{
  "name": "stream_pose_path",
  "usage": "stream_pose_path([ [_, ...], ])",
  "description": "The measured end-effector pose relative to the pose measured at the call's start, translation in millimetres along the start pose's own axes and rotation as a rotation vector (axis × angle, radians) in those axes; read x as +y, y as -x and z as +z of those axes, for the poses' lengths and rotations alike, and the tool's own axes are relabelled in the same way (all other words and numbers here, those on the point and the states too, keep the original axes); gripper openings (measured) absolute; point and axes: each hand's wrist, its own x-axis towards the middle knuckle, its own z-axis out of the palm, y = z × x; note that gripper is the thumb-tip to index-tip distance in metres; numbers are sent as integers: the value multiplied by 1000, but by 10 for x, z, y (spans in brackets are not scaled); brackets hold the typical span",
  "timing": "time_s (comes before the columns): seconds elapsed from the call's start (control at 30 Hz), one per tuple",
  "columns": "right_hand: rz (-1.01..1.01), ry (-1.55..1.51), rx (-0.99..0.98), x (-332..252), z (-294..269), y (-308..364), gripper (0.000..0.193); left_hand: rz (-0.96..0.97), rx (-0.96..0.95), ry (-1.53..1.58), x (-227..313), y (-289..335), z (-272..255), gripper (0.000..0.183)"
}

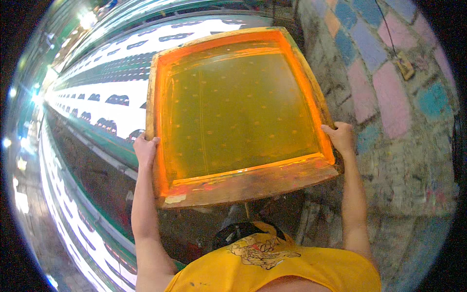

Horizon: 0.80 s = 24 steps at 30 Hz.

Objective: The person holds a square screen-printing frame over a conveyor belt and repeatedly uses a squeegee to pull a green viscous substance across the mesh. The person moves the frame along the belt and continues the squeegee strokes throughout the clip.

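Between my hands I hold a wooden-framed printing screen (238, 112), its mesh yellow-green with rows of small pale marks and its inner edges bright orange. My left hand (145, 147) grips the left side of the frame, thumb on top and fingers out of sight beneath. On the opposite side my right hand (340, 137) is closed around the frame in the same way. Paint stains and a pale patch mark the near wooden bar. The screen is raised in front of my body, off the floor.
A long table (92, 100) with white sheets and dark curved prints runs away at the left. Another table (78, 214) with similar prints lies nearer. At right, the stone floor (394, 97) has pink, blue and teal patches. A small yellowish block (404, 68) with a cord lies there.
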Motion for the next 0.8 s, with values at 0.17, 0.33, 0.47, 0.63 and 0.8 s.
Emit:
stream_pose_path([
  [0.17,-123,-33,-31,200,174,-730,53,-110,107,15,193,338,75,37],
  [0.33,-282,6,-8,176,406,-1526,54,-201,200,-53,293,265,479,42],
  [0.47,-326,-2,-13,-54,632,-2314,53,-288,245,-79,166,-126,931,43],
  [0.63,-418,-31,31,-165,948,-3543,50,-362,248,103,722,-803,1393,36],
  [0.8,-464,5,24,-246,1261,-4596,52,-415,272,34,949,-1434,1814,36],
])
